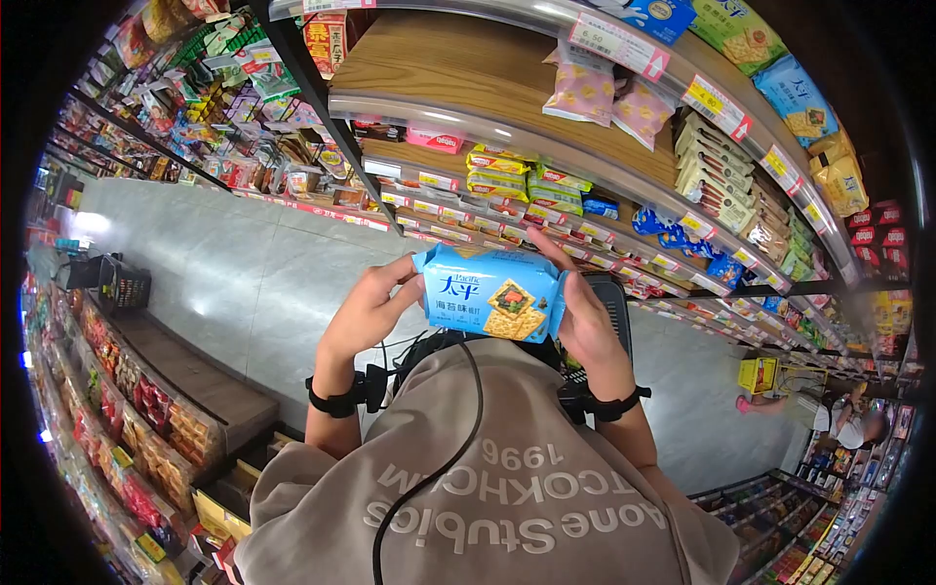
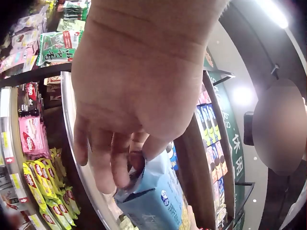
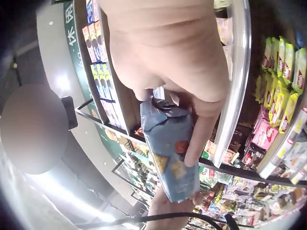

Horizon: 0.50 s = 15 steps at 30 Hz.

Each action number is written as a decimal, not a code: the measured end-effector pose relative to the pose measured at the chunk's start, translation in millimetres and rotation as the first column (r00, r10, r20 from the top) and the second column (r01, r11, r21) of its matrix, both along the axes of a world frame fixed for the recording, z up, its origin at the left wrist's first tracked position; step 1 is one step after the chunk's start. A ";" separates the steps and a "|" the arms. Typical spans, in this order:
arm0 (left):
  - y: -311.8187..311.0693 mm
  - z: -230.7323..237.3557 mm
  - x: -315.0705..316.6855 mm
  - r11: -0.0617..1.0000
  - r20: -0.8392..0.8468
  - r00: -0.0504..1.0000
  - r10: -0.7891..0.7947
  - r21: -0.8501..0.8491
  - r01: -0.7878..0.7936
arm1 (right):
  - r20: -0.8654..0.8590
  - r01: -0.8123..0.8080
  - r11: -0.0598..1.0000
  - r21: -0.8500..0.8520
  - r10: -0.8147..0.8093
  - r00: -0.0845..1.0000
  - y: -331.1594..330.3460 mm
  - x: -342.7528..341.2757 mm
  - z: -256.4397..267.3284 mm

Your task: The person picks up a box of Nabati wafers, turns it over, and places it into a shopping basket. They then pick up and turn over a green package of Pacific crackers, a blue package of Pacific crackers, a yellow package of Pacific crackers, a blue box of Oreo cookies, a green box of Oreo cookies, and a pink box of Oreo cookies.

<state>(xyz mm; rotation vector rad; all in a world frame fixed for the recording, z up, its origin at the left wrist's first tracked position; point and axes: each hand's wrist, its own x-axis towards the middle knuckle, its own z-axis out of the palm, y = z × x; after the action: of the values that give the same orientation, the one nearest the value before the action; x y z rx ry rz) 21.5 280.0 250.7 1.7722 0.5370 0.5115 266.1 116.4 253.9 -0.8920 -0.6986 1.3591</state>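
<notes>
A blue packet of crackers point(image 1: 492, 294) is held up in front of the chest, its printed front turned toward the head camera. My left hand point(image 1: 369, 310) pinches its crimped left end between thumb and fingers. At the other end, my right hand point(image 1: 588, 322) grips the packet, with a finger stretched along its side. In the left wrist view, the left hand point(image 2: 139, 91) bends over the folded end of the packet point(image 2: 153, 199). The right wrist view has the right hand point(image 3: 172, 62) at the opposite end of the packet point(image 3: 171, 148).
Store shelves point(image 1: 439, 68) rise ahead, carrying yellow snack packs point(image 1: 497, 174) and pink bags point(image 1: 580, 90). A dark basket point(image 1: 606, 302) is partly behind the right hand. Racks of packaged food point(image 1: 127, 409) line the left. Another person point(image 1: 853, 426) is at far right. A black cable point(image 1: 468, 419) crosses the shirt.
</notes>
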 end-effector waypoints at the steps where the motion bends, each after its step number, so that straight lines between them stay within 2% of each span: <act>1: 0.5 -4.7 -1.0 1.000 -0.011 1.000 0.008 0.001 -0.008 | -0.006 -0.021 1.000 0.009 0.021 1.000 -1.1 -0.3 1.5; 3: 2.9 -14.5 -4.7 1.000 -0.032 0.999 0.023 0.004 -0.023 | -0.020 0.030 0.999 -0.012 -0.030 0.999 -1.0 -4.6 2.3; 6: -2.2 -0.3 -4.5 0.974 0.004 1.000 0.002 -0.229 -0.001 | -0.030 0.031 0.999 -0.035 -0.032 0.999 -3.2 -6.7 2.6; 9: -2.0 -6.8 -7.6 0.966 0.049 0.999 0.008 -0.257 0.005 | -0.088 0.036 0.998 -0.061 -0.041 0.995 -5.6 -7.3 -0.7; 13: -7.2 -5.3 -8.1 0.946 0.143 0.983 0.110 -0.318 -0.060 | -0.148 0.065 0.993 -0.095 -0.078 0.986 -12.4 -2.4 -14.2; 15: -2.5 -12.8 -15.6 0.938 0.163 0.982 0.100 -0.344 -0.039 | -0.100 0.108 0.984 -0.144 -0.124 0.987 -13.2 -3.4 -18.4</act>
<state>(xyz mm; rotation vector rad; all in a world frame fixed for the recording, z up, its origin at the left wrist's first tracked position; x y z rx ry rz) 5.9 277.5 237.9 1.3677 0.5288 0.5829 262.7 103.2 235.5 -0.9461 -0.4654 1.3529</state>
